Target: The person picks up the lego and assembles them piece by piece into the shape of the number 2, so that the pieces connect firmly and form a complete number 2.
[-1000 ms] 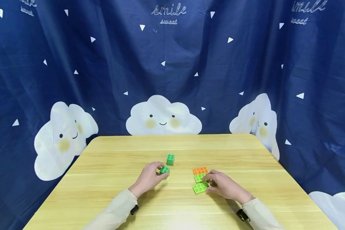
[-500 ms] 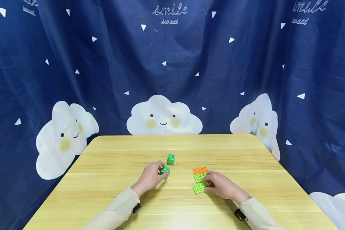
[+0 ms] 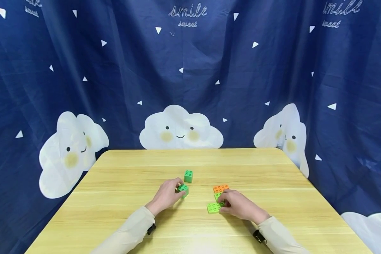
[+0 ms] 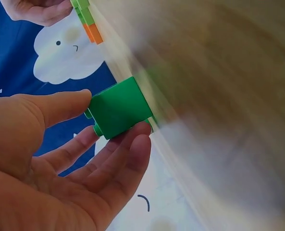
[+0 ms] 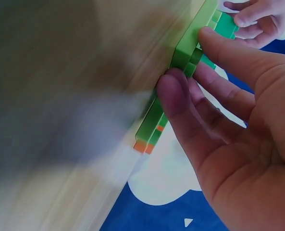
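My left hand [image 3: 165, 194] pinches a small green toy building brick [image 3: 183, 191] between thumb and fingers; in the left wrist view the brick's plain green side [image 4: 122, 108] faces the camera. A second green brick [image 3: 188, 176] stands just behind it on the table. To the right, the thumb and fingertips of my right hand [image 3: 242, 205] grip the right end of a flat lime-green brick [image 3: 213, 208]. Behind it lie another lime-green brick [image 3: 217, 196], partly covered by my fingers, and an orange brick [image 3: 220, 188], side by side.
All the bricks are on a pale wooden table [image 3: 120, 176] with rounded far corners. A dark blue curtain [image 3: 190, 88] printed with white clouds and triangles hangs behind and on both sides.
My right hand has moved left and drawn the front lime-green brick left with it, out of line with the bricks behind. My left hand and its green brick have barely shifted.
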The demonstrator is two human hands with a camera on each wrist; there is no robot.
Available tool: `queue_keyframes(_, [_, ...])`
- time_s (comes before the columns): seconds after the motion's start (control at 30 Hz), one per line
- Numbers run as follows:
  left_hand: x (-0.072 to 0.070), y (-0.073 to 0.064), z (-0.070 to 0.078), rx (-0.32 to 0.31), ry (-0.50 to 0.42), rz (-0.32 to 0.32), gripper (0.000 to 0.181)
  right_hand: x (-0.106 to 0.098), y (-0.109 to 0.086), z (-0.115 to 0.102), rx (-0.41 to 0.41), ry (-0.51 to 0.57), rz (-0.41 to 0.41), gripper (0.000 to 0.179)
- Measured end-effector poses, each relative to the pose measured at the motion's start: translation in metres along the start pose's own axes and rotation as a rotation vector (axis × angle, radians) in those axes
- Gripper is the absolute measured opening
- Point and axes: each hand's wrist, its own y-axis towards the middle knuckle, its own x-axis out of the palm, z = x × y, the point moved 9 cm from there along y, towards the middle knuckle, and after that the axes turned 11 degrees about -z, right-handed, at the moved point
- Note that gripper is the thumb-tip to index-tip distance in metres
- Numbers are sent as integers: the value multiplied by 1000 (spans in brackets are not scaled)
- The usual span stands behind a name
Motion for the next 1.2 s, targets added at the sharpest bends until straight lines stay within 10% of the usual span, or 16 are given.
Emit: queue_keyframes(1.2, [10,-5,9,95,-52,-171,30,1,34,-24,-27,-27,58,11])
